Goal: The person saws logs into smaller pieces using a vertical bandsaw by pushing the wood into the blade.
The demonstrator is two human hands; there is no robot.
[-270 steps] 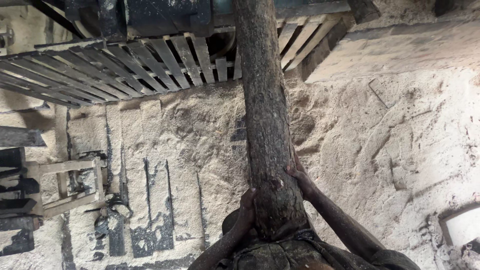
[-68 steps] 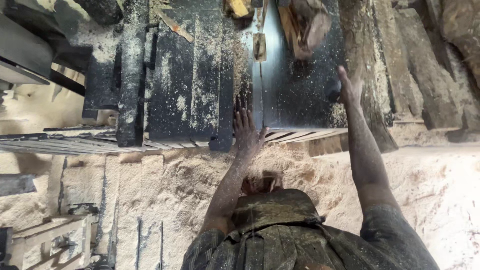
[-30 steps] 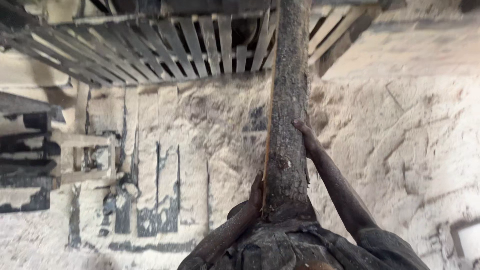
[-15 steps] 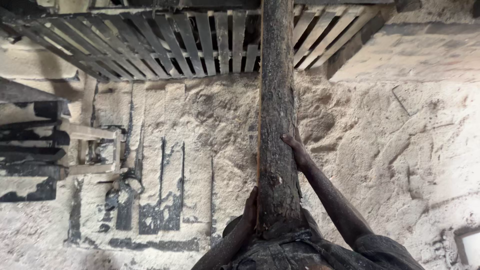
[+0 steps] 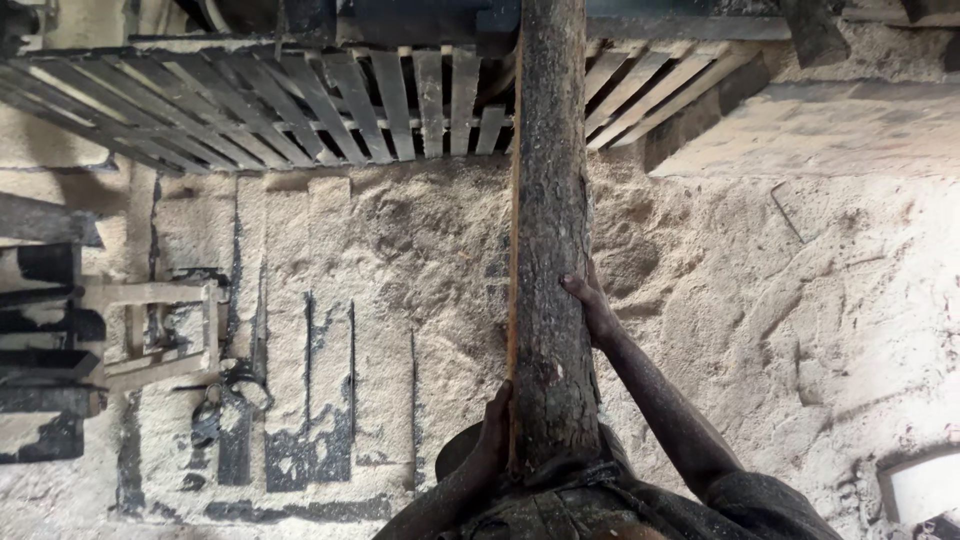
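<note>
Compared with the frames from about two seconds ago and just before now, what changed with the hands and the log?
Two seconds back both hands were spread, empty, over a dark machine bed. Now the log is held lengthwise: right hand on its side, left hand at the near end. Since half a second ago, the grip and the slatted platform look unchanged.

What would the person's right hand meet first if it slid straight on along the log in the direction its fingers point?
Probably nothing soon: the right hand lies on the bark of the log, and the log's side looks free up to the slatted platform, though depth is unclear.
</note>
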